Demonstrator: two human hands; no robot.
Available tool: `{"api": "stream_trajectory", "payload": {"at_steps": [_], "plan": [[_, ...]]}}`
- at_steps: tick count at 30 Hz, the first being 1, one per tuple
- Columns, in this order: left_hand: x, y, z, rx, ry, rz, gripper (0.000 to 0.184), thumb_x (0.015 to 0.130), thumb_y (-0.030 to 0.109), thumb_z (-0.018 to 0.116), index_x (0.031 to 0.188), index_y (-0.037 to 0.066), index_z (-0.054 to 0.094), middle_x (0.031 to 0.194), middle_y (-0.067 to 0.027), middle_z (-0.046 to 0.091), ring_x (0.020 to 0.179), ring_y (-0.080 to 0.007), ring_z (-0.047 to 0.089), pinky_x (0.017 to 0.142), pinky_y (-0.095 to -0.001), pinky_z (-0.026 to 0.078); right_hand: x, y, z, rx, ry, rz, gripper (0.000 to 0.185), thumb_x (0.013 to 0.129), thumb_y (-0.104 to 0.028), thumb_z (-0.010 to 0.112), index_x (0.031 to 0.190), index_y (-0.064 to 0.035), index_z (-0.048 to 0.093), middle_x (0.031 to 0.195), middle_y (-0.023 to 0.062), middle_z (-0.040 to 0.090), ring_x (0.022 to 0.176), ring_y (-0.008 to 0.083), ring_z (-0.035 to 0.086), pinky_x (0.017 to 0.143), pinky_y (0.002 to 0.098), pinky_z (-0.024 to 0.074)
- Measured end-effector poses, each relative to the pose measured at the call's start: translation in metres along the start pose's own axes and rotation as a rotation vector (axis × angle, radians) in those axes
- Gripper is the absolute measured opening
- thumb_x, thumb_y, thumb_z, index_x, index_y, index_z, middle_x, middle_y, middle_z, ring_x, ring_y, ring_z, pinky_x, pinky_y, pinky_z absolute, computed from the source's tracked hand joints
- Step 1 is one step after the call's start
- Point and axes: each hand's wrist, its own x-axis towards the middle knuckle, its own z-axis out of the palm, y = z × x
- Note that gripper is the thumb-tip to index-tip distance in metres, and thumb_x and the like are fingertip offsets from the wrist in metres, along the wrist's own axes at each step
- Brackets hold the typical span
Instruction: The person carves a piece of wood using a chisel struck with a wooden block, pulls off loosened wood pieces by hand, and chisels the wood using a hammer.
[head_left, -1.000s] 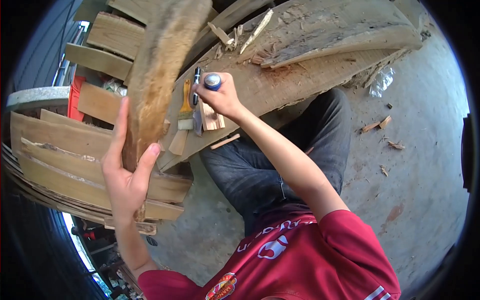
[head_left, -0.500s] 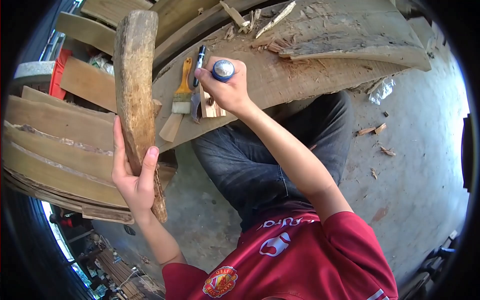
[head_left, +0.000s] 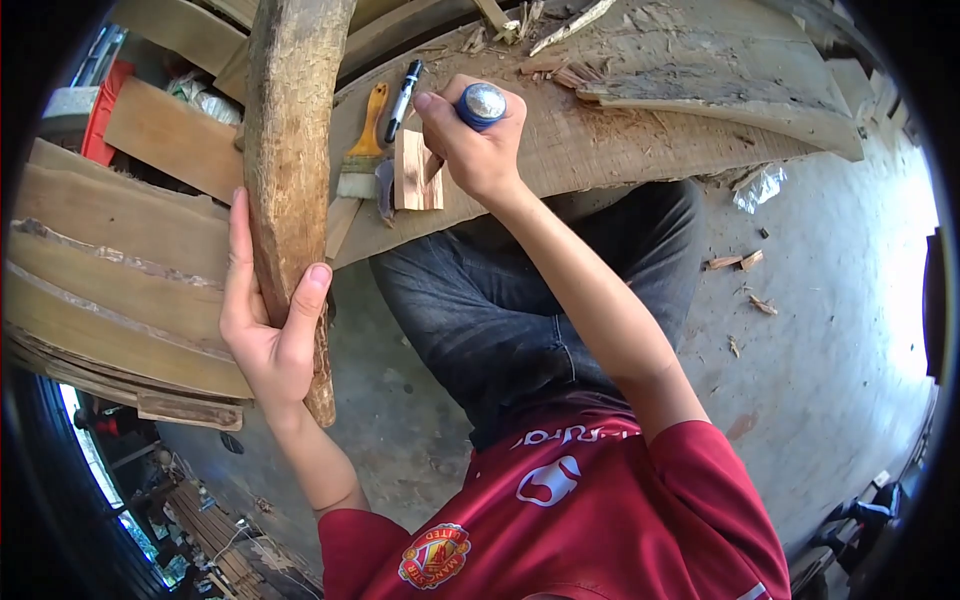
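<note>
My left hand (head_left: 275, 340) is wrapped round the narrow lower end of a long, rough piece of wood (head_left: 290, 150), which widens upward past the top edge of the view. Closed in a fist, my right hand (head_left: 478, 140) grips the blue handle of a chisel (head_left: 483, 104), its metal cap facing up at me. The chisel's blade is mostly hidden below the fist, beside a small grooved wooden block (head_left: 417, 172) on the plank (head_left: 560, 150). Left of the block lie a marker (head_left: 403, 100), a paint brush (head_left: 364, 150) and a dark curved piece (head_left: 385, 188).
A bark-edged wood slab (head_left: 715, 98) and splinters (head_left: 575, 75) lie on the plank. Stacked boards (head_left: 120, 260) stand at the left, near a red container (head_left: 103, 115). Wood chips (head_left: 735, 262) and clear plastic (head_left: 760, 190) are on the floor at the right.
The piece of wood has shifted up and slightly right in the view. My right hand and the chisel sit a little further right, and more of the small block shows.
</note>
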Motion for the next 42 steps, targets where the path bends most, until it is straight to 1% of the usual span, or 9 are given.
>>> {"api": "stream_trajectory", "payload": {"at_steps": [9,10,12,15,22,25,28,32,42], "plan": [[-0.003,-0.053,0.014,0.036,0.004,-0.045,0.068,0.088,0.004,0.069,0.148,0.000,0.038,0.133,-0.0118,0.057,0.112,-0.0152,0.056,0.097,-0.0288,0.045,0.011,-0.002,-0.002,-0.108,-0.194,0.055,0.027,0.088,-0.003,0.068,0.064,-0.0039,0.056,0.054,-0.0022,0.053,0.048,0.0040,0.047,0.043,0.0218,0.0351],[-0.006,-0.056,0.017,0.025,0.009,-0.043,0.068,0.088,0.005,0.069,0.148,0.000,0.038,0.133,-0.0116,0.057,0.111,-0.0150,0.056,0.096,-0.0287,0.045,0.012,-0.012,-0.004,-0.091,-0.173,0.168,0.021,0.083,-0.010,0.072,0.068,-0.0021,0.060,0.058,-0.0013,0.058,0.055,0.0051,0.052,0.050,0.0255,0.0420],[-0.013,-0.061,0.017,0.012,0.003,-0.084,0.068,0.088,0.005,0.070,0.148,-0.001,0.037,0.134,-0.0124,0.057,0.113,-0.0155,0.056,0.097,-0.0291,0.045,0.016,-0.021,-0.009,-0.201,-0.182,0.077,0.019,0.083,-0.010,0.072,0.069,-0.0013,0.062,0.058,0.0012,0.061,0.055,0.0058,0.055,0.050,0.0260,0.0435],[-0.021,-0.068,0.019,0.056,-0.010,-0.105,0.068,0.089,0.000,0.067,0.149,0.000,0.036,0.130,-0.0077,0.056,0.099,-0.0095,0.057,0.081,-0.0220,0.048,0.015,-0.028,-0.016,-0.219,-0.231,-0.017,0.025,0.085,-0.007,0.071,0.065,-0.0022,0.057,0.054,0.0007,0.055,0.050,0.0057,0.051,0.046,0.0242,0.0410],[-0.027,-0.066,0.028,0.008,0.021,-0.078,0.069,0.088,-0.001,0.066,0.150,0.000,0.034,0.135,-0.0093,0.053,0.105,-0.0121,0.055,0.089,-0.0244,0.046,0.027,-0.035,-0.018,-0.050,-0.387,0.075,0.025,0.080,-0.006,0.074,0.063,-0.0015,0.056,0.056,-0.0015,0.054,0.056,0.0047,0.049,0.052,0.0248,0.0407],[-0.032,-0.066,0.025,0.010,0.015,-0.125,0.070,0.087,0.003,0.069,0.147,-0.005,0.035,0.145,-0.0168,0.047,0.129,-0.0217,0.047,0.107,-0.0335,0.037,0.035,-0.032,-0.020,-0.062,-0.529,-0.006,0.027,0.081,-0.008,0.073,0.060,-0.0012,0.058,0.056,0.0019,0.057,0.049,0.0079,0.051,0.047,0.0237,0.0385],[-0.036,-0.073,0.026,0.054,0.026,-0.083,0.070,0.088,-0.002,0.065,0.150,-0.002,0.033,0.137,-0.0103,0.051,0.110,-0.0136,0.053,0.094,-0.0255,0.044,0.040,-0.029,-0.019,0.007,-0.584,0.088,0.023,0.078,-0.006,0.074,0.061,-0.0006,0.058,0.054,0.0002,0.054,0.052,0.0076,0.050,0.049,0.0250,0.0384],[-0.038,-0.071,0.030,-0.024,0.040,-0.177,0.070,0.087,0.002,0.068,0.148,-0.003,0.034,0.141,-0.0167,0.049,0.121,-0.0200,0.052,0.101,-0.0314,0.042,0.047,-0.023,-0.018,0.099,-0.668,0.394,0.022,0.078,0.000,0.071,0.061,-0.0004,0.056,0.053,-0.0012,0.050,0.046,0.0062,0.046,0.043,0.0233,0.0341],[-0.043,-0.085,0.035,-0.101,0.119,-0.365,0.072,0.088,0.002,0.068,0.150,-0.001,0.032,0.135,-0.0112,0.053,0.109,-0.0158,0.055,0.094,-0.0278,0.045,0.050,-0.033,-0.004,0.005,-0.528,0.361,0.026,0.079,-0.003,0.074,0.061,-0.0032,0.056,0.051,-0.0034,0.048,0.045,0.0041,0.046,0.042,0.0230,0.0336]]}}
